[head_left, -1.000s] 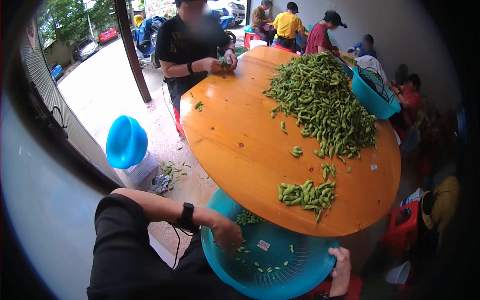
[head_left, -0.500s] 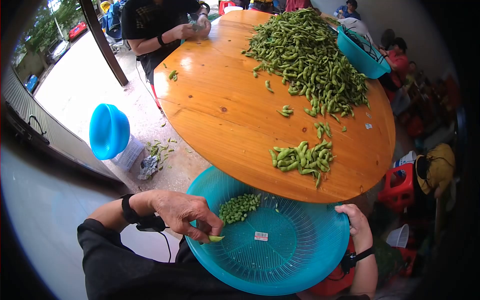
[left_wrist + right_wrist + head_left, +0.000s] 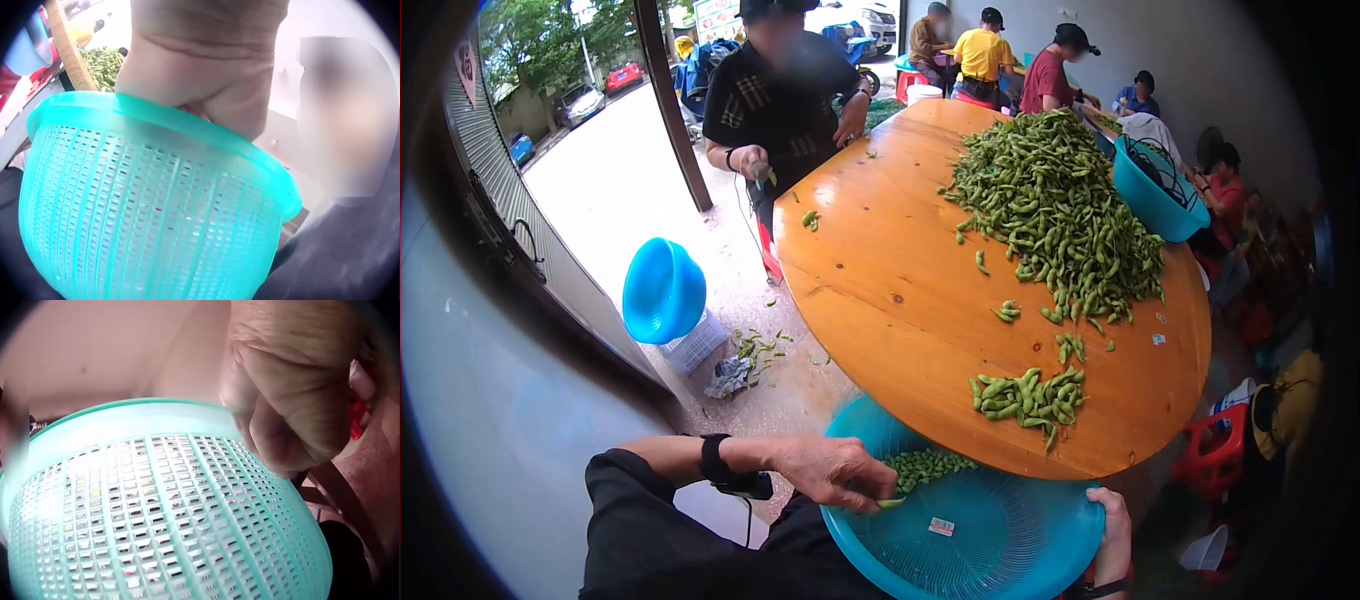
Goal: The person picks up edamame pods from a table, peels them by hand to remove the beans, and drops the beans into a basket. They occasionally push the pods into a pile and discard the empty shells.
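My left hand pinches a green edamame pod just over the left rim of a teal plastic colander. My right hand grips the colander's right rim, fingers folded over the edge. Shelled green beans lie heaped on the colander's far left side, by a small white label on its floor. In the left wrist view the left hand overlaps the rim and its fingertips are hidden. Curled fingers of the right hand show beside the mesh wall in the right wrist view.
A round wooden table overhangs the colander's far rim. It bears a large pile of edamame pods, a smaller cluster near me and a blue basin. One person stands across; a blue basket stands at left.
My left hand has risen from inside the colander to its left rim, with a pod pinched. Beans scattered on the floor are now gathered in the heap. The person opposite has parted their hands.
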A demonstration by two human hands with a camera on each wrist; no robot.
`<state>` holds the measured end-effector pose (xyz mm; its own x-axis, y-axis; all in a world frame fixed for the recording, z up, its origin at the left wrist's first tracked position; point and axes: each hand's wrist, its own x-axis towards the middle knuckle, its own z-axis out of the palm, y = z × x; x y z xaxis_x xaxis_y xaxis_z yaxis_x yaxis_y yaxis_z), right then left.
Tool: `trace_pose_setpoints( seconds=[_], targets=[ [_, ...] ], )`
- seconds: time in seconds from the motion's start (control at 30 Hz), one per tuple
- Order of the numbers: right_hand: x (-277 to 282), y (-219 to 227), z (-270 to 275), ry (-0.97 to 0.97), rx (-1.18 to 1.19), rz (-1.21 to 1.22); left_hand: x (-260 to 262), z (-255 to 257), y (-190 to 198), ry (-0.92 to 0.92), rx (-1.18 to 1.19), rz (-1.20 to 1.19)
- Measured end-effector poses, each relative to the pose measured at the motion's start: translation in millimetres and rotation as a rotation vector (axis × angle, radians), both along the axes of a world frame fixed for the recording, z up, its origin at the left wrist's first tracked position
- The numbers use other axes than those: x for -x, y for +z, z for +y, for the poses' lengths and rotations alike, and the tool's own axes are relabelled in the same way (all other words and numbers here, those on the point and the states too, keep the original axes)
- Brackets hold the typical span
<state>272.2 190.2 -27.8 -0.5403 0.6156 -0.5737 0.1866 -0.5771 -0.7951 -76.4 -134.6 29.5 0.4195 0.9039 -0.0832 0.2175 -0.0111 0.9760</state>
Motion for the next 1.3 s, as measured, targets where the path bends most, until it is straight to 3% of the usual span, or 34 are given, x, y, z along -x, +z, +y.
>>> trace_pose_setpoints(
  seconds=[0.07, 0.13, 0.2, 0.27, 0.33, 0.37, 0.4, 0.47, 0.5, 0.53, 0.6, 0.63, 0.67, 0.73, 0.8, 0.87, 0.93, 1.07, 1.23, 1.3],
  targets=[
    [-2, -2, -1, 0.047, -0.272, -0.005, -7, 1, -12, 0.340, -0.116, 0.198],
    [13, -1, -17, -0.023, -0.290, -0.026, -12, 5, -26, 0.452, -0.166, 0.203],
    [19, -23, -25, -0.264, -0.461, 0.070, -16, 13, -38, 0.690, -0.377, 0.247],
    [14, -41, -24, -0.294, -0.479, 0.076, -15, 15, -48, 0.687, -0.310, 0.265],
    [-12, -68, -12, -0.135, -0.618, -0.064, -18, 18, -59, 0.537, -0.272, 0.341],
    [-19, -70, -15, -0.126, -0.885, -0.224, -22, 20, -58, 0.473, -0.209, 0.312],
    [-26, -69, -12, -0.126, -0.884, -0.223, -27, 22, -58, 0.473, -0.208, 0.313],
    [-41, -60, 0, 0.185, -1.132, -0.554, -39, 31, -56, 0.334, -0.363, 0.206],
    [-28, -23, -13, 0.275, -1.159, -0.704, -45, 35, -53, 0.274, -0.368, 0.232],
    [-24, -18, -24, 0.274, -1.158, -0.709, -51, 39, -47, 0.271, -0.369, 0.228],
    [-21, -10, -33, 0.166, -1.581, -0.984, -61, 51, -34, 0.204, -0.373, 0.179],
    [-30, -10, -34, 0.315, -1.720, -0.957, -67, 57, -36, 0.207, -0.424, 0.119],
    [-3, 31, -65, 0.348, -1.413, -0.706, -71, 65, -34, 0.209, -0.422, 0.119],
    [21, 55, -89, 0.528, -1.254, -0.410, -80, 81, -28, 0.206, -0.450, -0.094],
    [39, 58, -100, 0.575, -1.133, -0.188, -85, 93, -27, 0.229, -0.438, -0.194],
    [56, 45, -111, 0.255, -0.836, 0.027, -86, 101, -15, 0.243, 0.124, -0.299],
    [73, 50, -114, 0.132, -0.650, 0.065, -90, 107, -14, 0.316, 0.194, -0.407],
    [87, 57, -112, 0.160, -0.483, 0.175, -92, 111, -29, 0.471, 0.257, -0.538],
    [78, 47, -106, 0.238, -0.323, 0.231, -95, 110, -37, 0.578, 0.299, -0.547],
    [76, 43, -107, 0.222, -0.310, 0.244, -98, 110, -39, 0.637, 0.218, -0.441]
  ],
)
